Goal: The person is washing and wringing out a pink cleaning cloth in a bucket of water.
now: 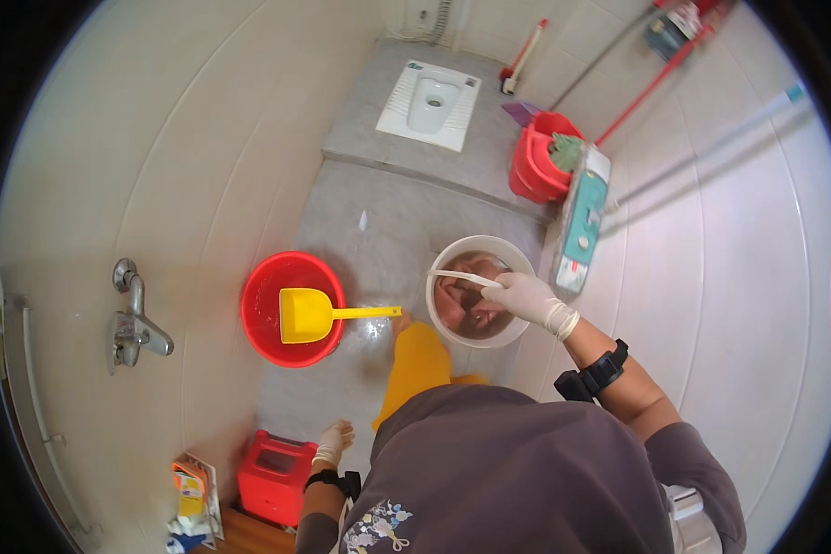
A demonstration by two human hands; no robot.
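My right hand (523, 300), in a pale glove, is closed round a slim white handle (457, 274) over a white bucket (434, 309). The handle's far end reaches the bucket's left rim; I cannot tell if it belongs to the bucket. Reddish-brown cloth (451, 303) lies in water inside. My left hand (335, 438), gloved too, hangs low beside a red plastic stool (277, 480), holding nothing, its fingers loosely bent. To the left, a red bucket (260, 346) stands with a square yellow water scoop (305, 316) across its top, the scoop's handle pointing right.
A raised step (351, 138) with a squat toilet (434, 100) is at the back. Along the right wall are a red mop bucket (531, 166), a flat mop (584, 217) and long handles. A metal tap (137, 332) juts from the left wall. The grey floor (379, 231) has wet patches.
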